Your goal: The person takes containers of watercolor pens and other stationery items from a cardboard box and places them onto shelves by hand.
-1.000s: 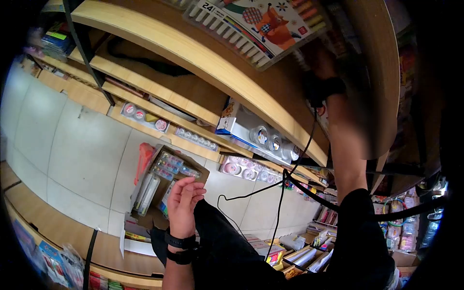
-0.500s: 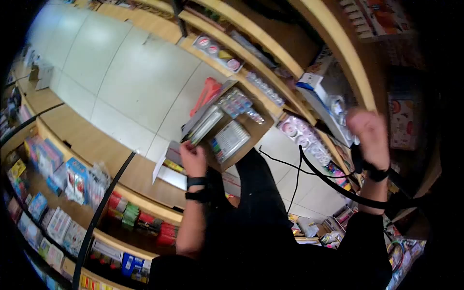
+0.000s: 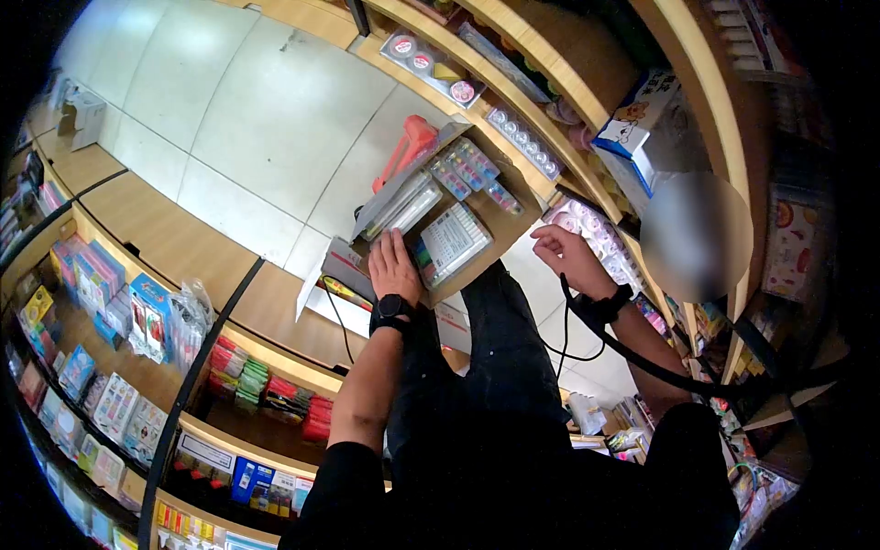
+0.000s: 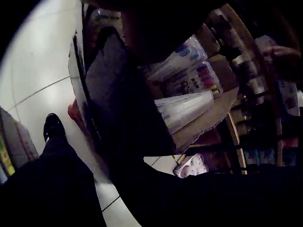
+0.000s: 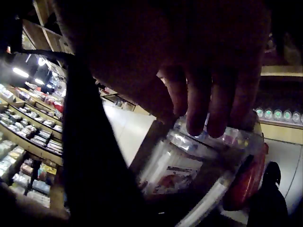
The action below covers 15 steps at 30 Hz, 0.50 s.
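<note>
A cardboard box [image 3: 513, 229] stands in front of the person's legs. Inside it lie a clear pack of markers [image 3: 454, 243], several small clear packs with colourful contents [image 3: 466, 172] and long flat cases [image 3: 406, 209]. The left hand [image 3: 394, 268] lies with extended fingers over the near-left edge of the box, fingertips by the long cases. Off the box's right side is the right hand [image 3: 573, 259], its fingers loosely bent and holding nothing. In the right wrist view its fingers [image 5: 199, 104] overlap the packs in the box.
A red-orange plastic object [image 3: 408, 151] is on the tiled floor [image 3: 266, 119] behind the box. Shelves with goods [image 3: 522, 142] line the right, and a low shelf unit [image 3: 174, 247] runs along the left. A black cable [image 3: 632, 362] hangs by the right forearm.
The right hand has come down from the upper right shelf to beside the box. The left hand has moved to the box edge. The marker pack has come into view, and the head view has turned.
</note>
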{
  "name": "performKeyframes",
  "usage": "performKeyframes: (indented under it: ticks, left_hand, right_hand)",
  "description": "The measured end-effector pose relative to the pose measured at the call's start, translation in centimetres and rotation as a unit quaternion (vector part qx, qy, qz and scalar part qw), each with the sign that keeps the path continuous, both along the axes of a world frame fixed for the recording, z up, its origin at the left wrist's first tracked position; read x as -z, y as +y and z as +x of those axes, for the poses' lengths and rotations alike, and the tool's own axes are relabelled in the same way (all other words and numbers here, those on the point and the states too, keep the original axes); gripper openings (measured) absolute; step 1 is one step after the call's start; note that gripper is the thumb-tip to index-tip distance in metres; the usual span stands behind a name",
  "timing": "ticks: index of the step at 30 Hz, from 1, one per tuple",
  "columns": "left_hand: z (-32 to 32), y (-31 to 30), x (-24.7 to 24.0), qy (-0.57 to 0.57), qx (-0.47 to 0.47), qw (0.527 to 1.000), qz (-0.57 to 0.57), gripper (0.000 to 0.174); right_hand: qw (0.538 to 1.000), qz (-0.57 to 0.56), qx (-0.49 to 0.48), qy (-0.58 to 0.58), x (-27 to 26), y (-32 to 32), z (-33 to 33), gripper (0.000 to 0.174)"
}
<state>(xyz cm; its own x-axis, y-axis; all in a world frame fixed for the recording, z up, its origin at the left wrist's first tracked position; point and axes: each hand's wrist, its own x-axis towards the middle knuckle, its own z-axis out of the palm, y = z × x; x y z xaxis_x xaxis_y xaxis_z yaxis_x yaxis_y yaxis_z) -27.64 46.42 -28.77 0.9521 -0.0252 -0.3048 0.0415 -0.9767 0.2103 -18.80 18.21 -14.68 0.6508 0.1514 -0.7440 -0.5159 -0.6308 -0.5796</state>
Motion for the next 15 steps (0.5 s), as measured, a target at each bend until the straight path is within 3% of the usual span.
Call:
performKeyframes:
  ticks: [4, 6, 10, 15]
  left_hand:
    - [1.5, 0.2, 0.8, 0.026, -0.038, 0.999, 0.0, 0.045]
    - [2.2, 0.3, 1.2, 0.101, 0.017, 0.995, -0.018, 0.045]
    - [3.0, 0.0, 0.7, 0.028, -0.031, 0.999, -0.027, 0.041]
    - [4.5, 1.1, -12.5, 0.017, 0.006, 0.997, -0.08, 0.041]
  right_hand:
    - [1.0, 0.013, -0.02, 0.011, 1.6, -0.9, -2.0, 0.024]
    - [1.0, 0.005, -0.016, 0.017, 2.1, -1.2, -2.2, 0.024]
    - [1.0, -0.005, -0.015, -0.002, 1.7, -2.1, -1.4, 0.023]
    - [0.998, 0.026, 0.043, -0.029, 0.4, -4.0, -0.3, 0.02]
